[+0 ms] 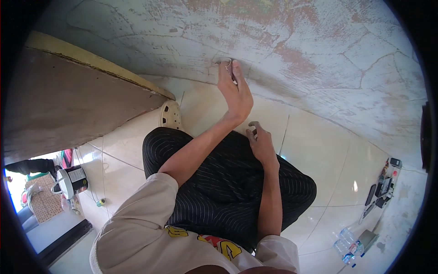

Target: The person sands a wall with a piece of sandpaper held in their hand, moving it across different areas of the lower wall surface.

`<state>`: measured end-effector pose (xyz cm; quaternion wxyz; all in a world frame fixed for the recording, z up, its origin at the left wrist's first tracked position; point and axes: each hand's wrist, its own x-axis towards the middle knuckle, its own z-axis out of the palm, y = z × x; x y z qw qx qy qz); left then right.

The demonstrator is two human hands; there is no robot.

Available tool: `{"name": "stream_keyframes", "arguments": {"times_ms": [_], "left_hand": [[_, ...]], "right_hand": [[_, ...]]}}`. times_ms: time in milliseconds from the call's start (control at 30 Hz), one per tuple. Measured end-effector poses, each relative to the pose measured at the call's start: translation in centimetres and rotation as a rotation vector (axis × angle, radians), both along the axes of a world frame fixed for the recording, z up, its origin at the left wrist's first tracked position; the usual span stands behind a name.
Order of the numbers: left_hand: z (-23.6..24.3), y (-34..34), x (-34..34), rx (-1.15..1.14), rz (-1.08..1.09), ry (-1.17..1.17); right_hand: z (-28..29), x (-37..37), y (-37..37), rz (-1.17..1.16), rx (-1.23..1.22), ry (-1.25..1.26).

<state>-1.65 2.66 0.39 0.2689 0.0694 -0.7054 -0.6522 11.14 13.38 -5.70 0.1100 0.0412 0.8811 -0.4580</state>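
My left hand (236,93) reaches forward to the low part of a patchy, whitish wall (315,50). Its fingers are closed, and a small greyish piece shows at their tips against the wall; I cannot make out what it is. Above my lap, close to the knees of my black striped trousers (214,187), hangs my right hand (263,145). Grey dust coats its curled fingertips, which stand apart from the thumb with nothing visible between them.
A brown panel with a yellowish edge (100,64) stands at the left. One beige clog (170,115) shows on the tiled floor (319,173). A bucket (73,181) stands at far left. Plastic bottles (349,246) and small tools (383,187) lie by the right wall.
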Motion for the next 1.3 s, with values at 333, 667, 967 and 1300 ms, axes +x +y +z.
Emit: {"name": "stream_keyframes", "arguments": {"times_ms": [333, 667, 967, 1300], "left_hand": [[-1.2, 0.8, 0.1, -0.058, -0.049, 0.036], [0.3, -1.1, -1.0, -0.09, 0.074, 0.071], [-0.4, 0.5, -0.7, -0.525, 0.178, 0.306], [-0.6, 1.5, 0.2, -0.427, 0.084, 0.221]], "right_hand": [[0.2, -0.2, -0.2, -0.008, 0.044, -0.002], [1.6, -0.4, -0.4, -0.031, 0.01, -0.087], [0.9, -0.1, 0.3, -0.023, -0.005, -0.09], [1.5, -0.1, -0.8, 0.005, 0.022, -0.046]]}}
